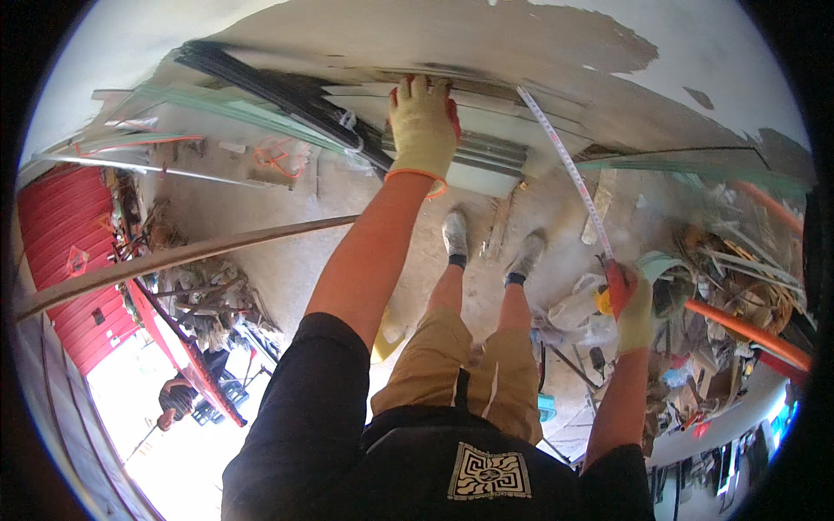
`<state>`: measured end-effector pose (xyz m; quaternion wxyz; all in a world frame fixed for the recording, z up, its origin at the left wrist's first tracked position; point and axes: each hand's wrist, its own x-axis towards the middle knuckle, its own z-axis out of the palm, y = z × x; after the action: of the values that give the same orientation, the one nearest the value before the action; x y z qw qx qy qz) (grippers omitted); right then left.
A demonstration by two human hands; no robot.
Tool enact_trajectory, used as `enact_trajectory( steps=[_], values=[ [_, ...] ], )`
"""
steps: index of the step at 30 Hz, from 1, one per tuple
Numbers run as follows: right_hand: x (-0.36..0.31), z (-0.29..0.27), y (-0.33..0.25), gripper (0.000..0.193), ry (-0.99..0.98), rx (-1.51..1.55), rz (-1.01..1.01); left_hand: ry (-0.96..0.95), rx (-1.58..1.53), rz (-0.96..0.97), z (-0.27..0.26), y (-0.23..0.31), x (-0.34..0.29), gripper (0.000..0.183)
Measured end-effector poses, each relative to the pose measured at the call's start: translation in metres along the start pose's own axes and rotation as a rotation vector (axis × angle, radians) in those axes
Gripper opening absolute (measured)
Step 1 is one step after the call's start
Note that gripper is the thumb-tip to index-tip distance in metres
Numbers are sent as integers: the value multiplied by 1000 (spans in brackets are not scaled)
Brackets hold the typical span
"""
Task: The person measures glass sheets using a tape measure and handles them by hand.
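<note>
White-bladed tape measure extended beside pale, flat panels

In the head view, the panels are stacked by a blotched, pale wall. The yellow-and-red gloved left hand is laid at their upper edge; whether anything is gripped cannot be told. The tape measure's lower end is grasped in the yellow-and-red gloved right hand. Long, dark bars are seen left of the panels.

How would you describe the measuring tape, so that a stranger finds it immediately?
Begin at the pale wall across the top of the view. Below, find the right hand in a yellow and red glove; the measuring tape runs from it up toward the wall. Unlike the thick orange pipe nearby, it is thin, white and marked along its length.
</note>
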<state>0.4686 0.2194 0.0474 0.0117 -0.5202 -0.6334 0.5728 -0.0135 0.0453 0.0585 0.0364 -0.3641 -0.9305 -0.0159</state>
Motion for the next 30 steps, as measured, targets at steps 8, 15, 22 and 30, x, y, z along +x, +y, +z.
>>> enact_trajectory(
  steps=[8, 15, 22, 30],
  values=[
    [6, -3, -53, 25, 16, -371, -196, 59, -35, 36, -8, -12, -22, 38],
    [9, -19, -31, 21, 89, -319, -207, 81, -46, 30, -8, -10, -26, 39],
    [7, -43, -51, 19, 125, -710, -377, 72, -78, 39, -16, -12, -37, 38],
    [22, -63, -27, 16, 220, -363, -352, 102, -113, 36, -14, -8, -45, 34]
  ],
)
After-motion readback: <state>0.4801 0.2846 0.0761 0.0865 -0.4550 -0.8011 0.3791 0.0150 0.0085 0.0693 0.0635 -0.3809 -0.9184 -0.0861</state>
